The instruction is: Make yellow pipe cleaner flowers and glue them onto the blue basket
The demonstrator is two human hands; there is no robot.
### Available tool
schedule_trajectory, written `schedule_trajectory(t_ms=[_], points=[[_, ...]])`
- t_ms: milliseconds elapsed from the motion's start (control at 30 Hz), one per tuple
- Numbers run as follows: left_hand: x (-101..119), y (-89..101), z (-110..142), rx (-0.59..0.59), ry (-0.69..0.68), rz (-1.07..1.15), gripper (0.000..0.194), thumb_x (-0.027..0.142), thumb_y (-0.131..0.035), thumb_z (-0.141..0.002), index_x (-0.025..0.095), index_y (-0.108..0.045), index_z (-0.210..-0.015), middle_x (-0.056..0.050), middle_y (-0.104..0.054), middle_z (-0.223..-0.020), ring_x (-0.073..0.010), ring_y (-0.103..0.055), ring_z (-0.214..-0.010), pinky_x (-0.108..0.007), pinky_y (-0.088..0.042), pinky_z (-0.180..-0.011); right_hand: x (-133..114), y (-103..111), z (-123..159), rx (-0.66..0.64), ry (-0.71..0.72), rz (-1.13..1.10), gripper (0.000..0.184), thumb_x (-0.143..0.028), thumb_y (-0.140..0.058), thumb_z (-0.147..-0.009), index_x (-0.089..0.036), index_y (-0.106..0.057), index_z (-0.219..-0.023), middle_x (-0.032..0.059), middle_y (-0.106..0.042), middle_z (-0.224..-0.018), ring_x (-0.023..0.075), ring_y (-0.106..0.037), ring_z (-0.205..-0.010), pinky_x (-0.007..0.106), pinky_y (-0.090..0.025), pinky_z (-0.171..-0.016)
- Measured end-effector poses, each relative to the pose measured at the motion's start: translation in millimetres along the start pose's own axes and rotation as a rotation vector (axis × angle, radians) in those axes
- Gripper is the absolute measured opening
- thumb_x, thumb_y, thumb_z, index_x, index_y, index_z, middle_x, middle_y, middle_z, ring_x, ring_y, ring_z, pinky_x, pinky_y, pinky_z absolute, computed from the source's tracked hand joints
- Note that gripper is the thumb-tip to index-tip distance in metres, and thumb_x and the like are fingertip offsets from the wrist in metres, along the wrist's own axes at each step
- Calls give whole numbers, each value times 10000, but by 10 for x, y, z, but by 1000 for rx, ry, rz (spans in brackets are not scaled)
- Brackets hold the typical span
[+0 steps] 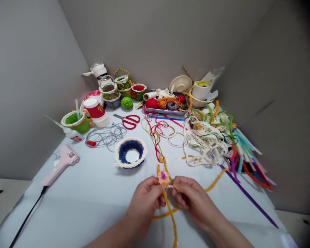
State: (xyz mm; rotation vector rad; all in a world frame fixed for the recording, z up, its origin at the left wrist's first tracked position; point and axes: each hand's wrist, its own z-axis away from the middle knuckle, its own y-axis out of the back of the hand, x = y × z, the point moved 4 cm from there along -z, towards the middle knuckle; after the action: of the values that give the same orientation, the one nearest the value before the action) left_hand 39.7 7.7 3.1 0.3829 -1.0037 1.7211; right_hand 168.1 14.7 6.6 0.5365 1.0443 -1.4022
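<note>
At the left of the table (98, 199) lies a pink glue gun (60, 163), and further in stands a blue basket with lace rim (130, 153), both apart from the hands. Near the front edge, the left hand (146, 199) pinches with thumb and fingers the small pink flower (163, 177), which sits on orange pipe cleaners (170, 210). The right hand (189, 196) pinches the same stems just beside it, fingers closed narrow. The stems look very light, soft and easy to bend; it seems best to hold them close under the flower. A pile of lace ribbon (209, 143) lies well to the right.
</note>
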Motion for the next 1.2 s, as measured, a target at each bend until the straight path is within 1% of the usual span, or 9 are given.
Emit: schedule_trajectory(t_ms=[67,167,233,300,467,633,967,1067,1200], points=[[-4,19,-8,1,-3,0,166,252,-684,-673,162,-545,-661,41,-546,-548,-60,-439,-476,-187,-354,-509,-67,45,28,81,189,253,219,-308,-559,-825,-162,-583,-663,-5,-510,-589,108,-426,-528,234,-308,-491],[24,75,-26,46,-92,-113,204,286,-703,-687,168,-538,-663,53,-529,-495,-70,-463,-466,-188,-369,-511,-211,49,128,252,633,619,73,-218,-616,-821,-192,-632,-887,51,-586,-819,183,-546,-764,296,-434,-668],[51,86,-28,56,-145,-188,214,286,-715,-679,165,-540,-656,50,-538,-494,-78,-488,-480,-192,-389,-523,-246,0,176,252,816,761,189,-161,-617,-827,-214,-623,-1008,77,-593,-901,208,-564,-850,326,-463,-723],[73,80,-23,56,-170,-226,206,274,-721,-666,161,-549,-654,48,-541,-505,-82,-499,-490,-195,-401,-528,-244,-47,178,176,866,842,217,-126,-579,-856,-226,-619,-1044,84,-607,-902,210,-575,-862,338,-482,-731],[84,56,-9,38,-162,-241,206,294,-723,-673,152,-573,-669,31,-570,-546,-91,-527,-516,-206,-437,-552,-250,-73,155,92,877,919,188,-111,-535,-879,-231,-630,-989,73,-637,-869,207,-581,-836,350,-488,-727],[49,48,3,14,-145,-207,210,328,-704,-725,141,-617,-684,17,-565,-541,-93,-517,-521,-205,-429,-551,-247,-101,160,45,838,922,117,-117,-493,-900,-220,-543,-879,50,-580,-821,192,-539,-808,328,-455,-707],[7,13,39,-30,-58,78,163,286,-677,-771,138,-629,-723,15,-556,-593,-71,-467,-536,-193,-381,-548,-166,-75,159,103,745,552,90,-173,-499,-902,-220,-509,-825,17,-516,-799,158,-505,-749,269,-416,-657],[25,-4,54,-26,-84,138,151,269,-691,-763,136,-633,-722,8,-573,-623,-76,-482,-566,-194,-398,-567,-97,-66,125,134,609,379,107,-228,-530,-891,-212,-516,-787,4,-499,-767,148,-484,-717,257,-404,-638],[46,-17,52,-28,-110,160,175,291,-716,-748,133,-645,-725,-3,-604,-636,-79,-502,-578,-190,-414,-572,23,-77,45,87,242,2,142,-263,-604,-842,-188,-526,-751,-11,-513,-703,108,-451,-622,214,-367,-558]])
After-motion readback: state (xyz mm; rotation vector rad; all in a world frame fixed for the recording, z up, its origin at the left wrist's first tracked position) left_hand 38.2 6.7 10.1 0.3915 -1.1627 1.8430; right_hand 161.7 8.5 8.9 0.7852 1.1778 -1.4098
